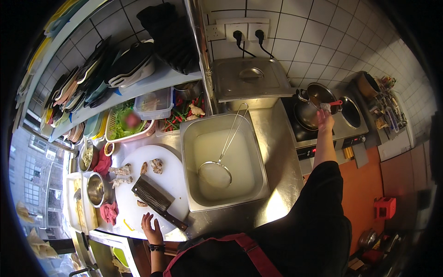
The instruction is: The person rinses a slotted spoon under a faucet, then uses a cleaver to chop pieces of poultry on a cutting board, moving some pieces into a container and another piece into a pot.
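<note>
My right hand [325,122] reaches over the near side of a steel pot [306,116] on the induction cooker [289,104]. At its fingertips is a pale greyish piece [325,107], too small to identify; a red handle [335,103] shows just beyond. My left hand [151,228] is empty, fingers apart, by the near edge of a round white cutting board [166,162]. A cleaver [154,194] lies flat on that board, its dark handle pointing towards me. Around the blade are chopped pieces of meat or bone [156,166], some at the board's left rim.
A deep steel basin [225,119] of cloudy liquid holds a wire skimmer [215,173]. Beyond it stands a lidded steel container [251,78]. Left are a metal bowl [97,189], a red cloth [109,213] and a basket of greens [116,128]. A glass lid [350,112] sits right of the pot.
</note>
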